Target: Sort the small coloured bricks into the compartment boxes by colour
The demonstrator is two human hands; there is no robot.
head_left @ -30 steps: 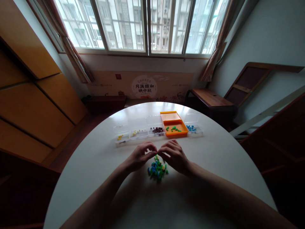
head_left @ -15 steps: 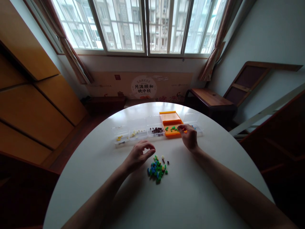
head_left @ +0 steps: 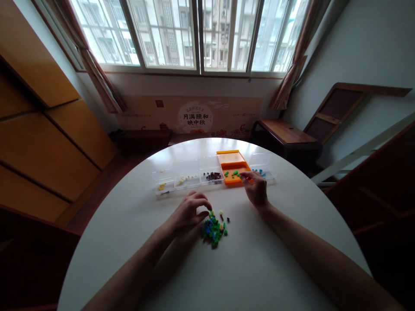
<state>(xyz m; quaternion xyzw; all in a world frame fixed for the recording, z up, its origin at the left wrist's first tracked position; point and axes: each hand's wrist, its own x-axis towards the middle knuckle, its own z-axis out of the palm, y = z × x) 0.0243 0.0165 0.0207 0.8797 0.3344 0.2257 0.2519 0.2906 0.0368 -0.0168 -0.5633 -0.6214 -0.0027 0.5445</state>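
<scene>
My left hand (head_left: 191, 211) hovers at the upper left edge of a pile of small toy bricks (head_left: 214, 231), mostly green and blue. Its thumb and index finger are apart, with the fingertips beside the top of the pile. Over the right side of an open orange box (head_left: 231, 184), my right hand (head_left: 257, 190) has its fingertips pinched together. A small green brick shows at those fingertips, partly hidden by them. Several green bricks (head_left: 236, 172) lie inside the orange box.
Clear open boxes flank the orange one, holding yellow bricks (head_left: 161, 187), pale bricks (head_left: 182, 180), dark brown bricks (head_left: 213, 176) and blue bricks (head_left: 261, 172). A few loose pieces, including a dark brick (head_left: 228, 220), lie right of the pile. All stand on a round white table (head_left: 129, 242).
My left hand has come closer to the top of the pile, its fingertips lower. My right hand has shifted slightly left over the orange box, showing more blue bricks behind it.
</scene>
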